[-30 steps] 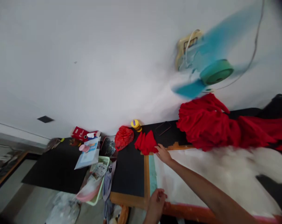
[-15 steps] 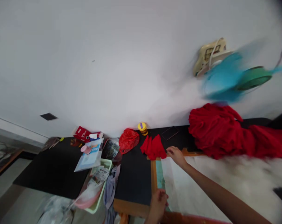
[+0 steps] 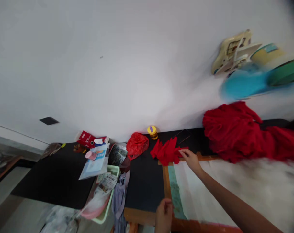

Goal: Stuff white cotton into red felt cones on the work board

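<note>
My right hand [image 3: 192, 162] reaches over the far edge of the wooden frame. Its thumb and fingers pinch the right end of a red cloth piece [image 3: 166, 155], part of a small fanned-out pile on the black tabletop. Lower down, near the frame's front left corner, my left hand [image 3: 164, 214] is closed with its fingers curled. Whatever it may hold is hidden. Between and to the right of the hands, a white sheet [image 3: 193, 191] covers the wooden frame, with a green strip [image 3: 176, 194] along its left side.
A large heap of red fabric [image 3: 234, 132] lies at the back right below a blurred blue object [image 3: 246, 84]. Along the wall stand a yellow-lidded jar [image 3: 152, 132], a red plastic bag [image 3: 137, 145] and a tissue box [image 3: 86, 139]. A pale green basket [image 3: 115, 170] holds packages.
My right hand has closed on the red cloth, whose pieces now stand fanned out and stretch toward it. My left hand stays low at the frame. The view has shifted slightly left.
</note>
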Demonstrator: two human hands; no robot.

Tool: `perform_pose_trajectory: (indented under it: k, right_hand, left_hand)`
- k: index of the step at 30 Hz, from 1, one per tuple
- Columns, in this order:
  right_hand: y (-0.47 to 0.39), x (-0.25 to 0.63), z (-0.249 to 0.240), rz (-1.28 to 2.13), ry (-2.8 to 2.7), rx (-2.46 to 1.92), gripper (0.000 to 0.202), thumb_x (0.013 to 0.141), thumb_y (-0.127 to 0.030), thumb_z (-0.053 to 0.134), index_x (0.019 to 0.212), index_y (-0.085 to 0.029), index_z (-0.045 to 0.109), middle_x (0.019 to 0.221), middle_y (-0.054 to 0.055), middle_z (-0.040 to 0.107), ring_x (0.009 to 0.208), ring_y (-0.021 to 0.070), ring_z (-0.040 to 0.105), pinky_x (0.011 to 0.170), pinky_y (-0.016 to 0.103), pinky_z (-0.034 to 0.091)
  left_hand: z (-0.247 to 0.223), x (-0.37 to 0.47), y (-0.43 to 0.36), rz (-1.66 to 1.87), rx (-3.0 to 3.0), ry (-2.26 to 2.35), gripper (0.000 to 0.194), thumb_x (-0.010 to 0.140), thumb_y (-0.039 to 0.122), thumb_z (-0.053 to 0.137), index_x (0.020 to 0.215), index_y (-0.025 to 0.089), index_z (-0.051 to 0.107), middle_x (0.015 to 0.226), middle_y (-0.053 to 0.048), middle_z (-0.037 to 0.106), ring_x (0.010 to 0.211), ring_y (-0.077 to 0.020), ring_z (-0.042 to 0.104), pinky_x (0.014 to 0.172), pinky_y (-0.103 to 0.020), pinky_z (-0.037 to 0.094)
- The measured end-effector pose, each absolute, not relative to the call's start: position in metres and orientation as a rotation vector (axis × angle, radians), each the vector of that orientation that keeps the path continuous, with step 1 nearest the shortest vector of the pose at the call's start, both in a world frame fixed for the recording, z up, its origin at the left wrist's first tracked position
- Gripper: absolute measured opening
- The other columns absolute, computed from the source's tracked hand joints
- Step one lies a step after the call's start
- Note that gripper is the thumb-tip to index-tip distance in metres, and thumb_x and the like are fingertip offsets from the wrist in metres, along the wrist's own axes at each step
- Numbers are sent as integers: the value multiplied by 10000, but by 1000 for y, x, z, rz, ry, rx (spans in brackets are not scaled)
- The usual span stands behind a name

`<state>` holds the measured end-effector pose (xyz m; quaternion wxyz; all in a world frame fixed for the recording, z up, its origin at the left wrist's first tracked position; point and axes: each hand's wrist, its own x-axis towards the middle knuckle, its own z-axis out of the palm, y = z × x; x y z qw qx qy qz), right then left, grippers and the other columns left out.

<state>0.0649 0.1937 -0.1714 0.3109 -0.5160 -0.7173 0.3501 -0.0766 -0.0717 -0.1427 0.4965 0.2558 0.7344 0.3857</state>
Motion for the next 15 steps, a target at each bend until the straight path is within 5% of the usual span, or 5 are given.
perform_pose_trajectory:
  k: [4, 9, 15]
  right_hand:
    - [157, 93, -136, 1167, -1528, -1247, 342, 831, -517, 569, 901, -201, 679, 879, 70, 728, 818, 221, 670, 767, 340, 540]
    - [108, 95, -96, 1279, -1565, -1140, 222, 808, -418, 607, 838, -200, 639, 782, 20, 681, 707, 171, 624, 691, 306, 514]
    - [70, 115, -37, 1057, -1694, -1118, 164, 872, -336, 544, 861, -211, 649, 821, 41, 680, 747, 184, 643, 700, 324, 553]
  left_hand:
    - [-108, -80, -36, 1168, 902, 1882, 376, 831, 460, 613, 1089, 188, 644, 985, -104, 686, 867, -225, 659, 762, -337, 528]
    - [-64, -71, 31, 1333, 1484, 1875, 473, 841, 272, 582, 1302, 169, 559, 1314, -175, 578, 1237, -280, 530, 1046, -462, 423]
    - [-69, -62, 53, 931, 1613, 1660, 266, 791, 109, 511, 950, 173, 715, 968, -107, 693, 962, -251, 645, 905, -419, 493]
